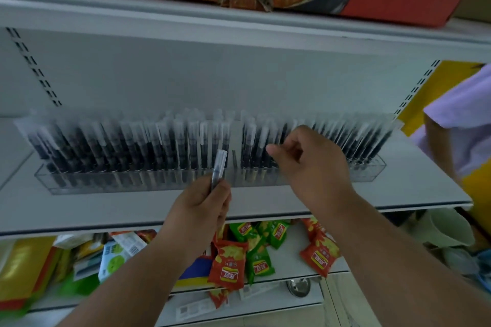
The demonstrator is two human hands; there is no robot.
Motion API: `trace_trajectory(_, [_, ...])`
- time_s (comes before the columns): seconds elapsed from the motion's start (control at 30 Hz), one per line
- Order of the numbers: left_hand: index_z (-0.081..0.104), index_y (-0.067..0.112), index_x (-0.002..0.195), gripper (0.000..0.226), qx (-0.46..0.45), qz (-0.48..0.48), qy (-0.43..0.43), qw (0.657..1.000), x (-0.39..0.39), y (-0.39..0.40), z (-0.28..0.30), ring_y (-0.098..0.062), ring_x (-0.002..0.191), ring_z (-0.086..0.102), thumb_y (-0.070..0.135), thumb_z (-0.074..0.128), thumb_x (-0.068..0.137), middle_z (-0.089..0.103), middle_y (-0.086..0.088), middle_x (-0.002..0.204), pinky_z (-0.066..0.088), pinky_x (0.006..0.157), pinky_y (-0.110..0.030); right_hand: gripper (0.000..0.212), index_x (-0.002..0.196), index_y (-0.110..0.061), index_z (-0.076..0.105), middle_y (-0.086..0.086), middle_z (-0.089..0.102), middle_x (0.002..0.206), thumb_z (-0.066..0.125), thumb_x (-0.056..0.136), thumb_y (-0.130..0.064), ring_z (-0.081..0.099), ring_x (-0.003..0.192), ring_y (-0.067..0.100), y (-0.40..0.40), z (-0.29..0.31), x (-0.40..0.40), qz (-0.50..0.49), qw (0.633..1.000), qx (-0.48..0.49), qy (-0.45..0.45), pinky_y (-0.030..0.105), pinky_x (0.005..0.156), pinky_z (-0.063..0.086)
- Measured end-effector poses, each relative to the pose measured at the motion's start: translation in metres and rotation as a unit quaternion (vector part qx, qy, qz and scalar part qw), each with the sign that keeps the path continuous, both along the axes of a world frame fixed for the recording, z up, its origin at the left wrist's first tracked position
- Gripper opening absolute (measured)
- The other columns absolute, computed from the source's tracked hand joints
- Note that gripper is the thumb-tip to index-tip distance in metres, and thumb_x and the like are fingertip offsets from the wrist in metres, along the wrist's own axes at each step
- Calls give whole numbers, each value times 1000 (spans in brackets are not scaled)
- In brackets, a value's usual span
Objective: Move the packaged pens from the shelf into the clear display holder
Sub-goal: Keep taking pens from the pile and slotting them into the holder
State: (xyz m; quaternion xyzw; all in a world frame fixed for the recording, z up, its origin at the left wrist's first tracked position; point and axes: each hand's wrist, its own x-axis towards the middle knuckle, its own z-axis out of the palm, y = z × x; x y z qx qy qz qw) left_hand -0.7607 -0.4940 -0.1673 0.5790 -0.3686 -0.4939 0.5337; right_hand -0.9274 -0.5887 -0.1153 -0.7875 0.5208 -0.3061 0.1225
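I see my left hand (pixel 202 203) pinching one packaged pen (pixel 218 167) upright, just before the clear display holder (pixel 372 175) on the white shelf (pixel 398 194). At two o'clock from it, my right hand (pixel 305 159), fingers loosely curled, touches the packed pens (pixel 119 146) crowding the holder. Snack packets (pixel 229 265) lie at six o'clock; a person's sleeve (pixel 467 114) at three.

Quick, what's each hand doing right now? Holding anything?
Left hand: grips one packaged pen, upright in front of the clear display holder.
Right hand: holds nothing, fingers loosely curled over the pens in the holder.
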Motion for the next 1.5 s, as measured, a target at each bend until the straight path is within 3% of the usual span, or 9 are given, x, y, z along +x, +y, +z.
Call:
trace_trajectory(0.1, [48, 29, 62, 36, -25, -40, -92, 995, -6, -7, -2, -17, 53, 31, 35, 49, 98, 37, 4, 56, 26, 53, -38, 24, 76, -24, 65, -14, 58, 61, 67, 86, -46, 52, 55, -1, 15, 7, 3, 78, 989, 80, -101, 12, 48, 38])
trace_trajectory(0.27, [46, 21, 73, 30, -112, -79, -284, 949, -32, -16, 10, -6, 46, 35, 30, 45, 102, 39, 6, 55, 26, 44, -20, 21, 76, -19, 72, 2, 56, 58, 66, 91, -33, 46, 52, 7, 22, 11, 2, 112, 972, 148, -144, 27, 52, 42])
trace_trajectory(0.37, [45, 27, 79, 23, -139, -73, -365, 918, -35, -19, 11, -6, 54, 45, 36, 46, 100, 45, 6, 59, 29, 46, -19, 18, 83, -12, 70, 14, 64, 68, 62, 95, -23, 58, 58, 19, 22, 13, -7, 77, 949, 166, -256, 35, 60, 52])
trace_trajectory(0.43, [51, 29, 88, 15, -141, -44, -417, 897, -30, -19, 4, -4, 67, 49, 40, 45, 97, 51, 11, 71, 31, 53, -16, 16, 86, -11, 67, 7, 65, 66, 59, 96, -21, 60, 55, 14, 17, 16, -16, 46, 939, 123, -318, 32, 59, 53])
trace_trajectory(0.5, [57, 25, 97, 17, -177, 13, -463, 868, -23, -18, -3, -2, 83, 50, 37, 43, 95, 56, 13, 89, 39, 70, -18, 15, 86, -14, 64, 0, 64, 63, 57, 97, -20, 58, 51, 11, 9, 19, -26, 19, 948, 43, -316, 26, 56, 51])
trace_trajectory(0.67, [61, 10, 124, 47, -168, 29, -613, 772, -17, -23, -17, -25, 113, 50, 35, 41, 89, 59, -5, 118, 45, 96, -41, 10, 93, -20, 61, 5, 64, 72, 56, 98, -27, 58, 58, 26, -6, 18, -31, 44, 967, -76, -237, 41, 55, 51])
trace_trajectory(0.93, [62, 12, 128, 50, -136, 8, -656, 743, -17, -25, -24, -22, 116, 47, 34, 45, 86, 58, -2, 122, 43, 99, -39, 15, 93, -17, 59, -12, 51, 63, 55, 98, -30, 46, 53, 2, -18, 5, -18, 87, 992, -70, -53, 24, 53, 40])
trace_trajectory(1.2, [65, 14, 123, 46, -130, 19, -660, 740, -19, -28, -24, -22, 111, 49, 30, 49, 83, 59, 0, 115, 43, 95, -37, 17, 87, -18, 52, -19, 41, 64, 54, 98, -31, 41, 57, -4, -24, -5, -9, 78, 993, -65, -55, 20, 53, 30])
trace_trajectory(1.5, [67, 13, 119, 42, -127, 46, -653, 745, -24, -29, -22, -22, 106, 49, 25, 56, 80, 58, 0, 106, 46, 92, -39, 22, 84, -18, 46, -9, 49, 66, 54, 98, -32, 50, 60, 10, -26, -12, -10, 79, 996, -32, -23, 26, 55, 35])
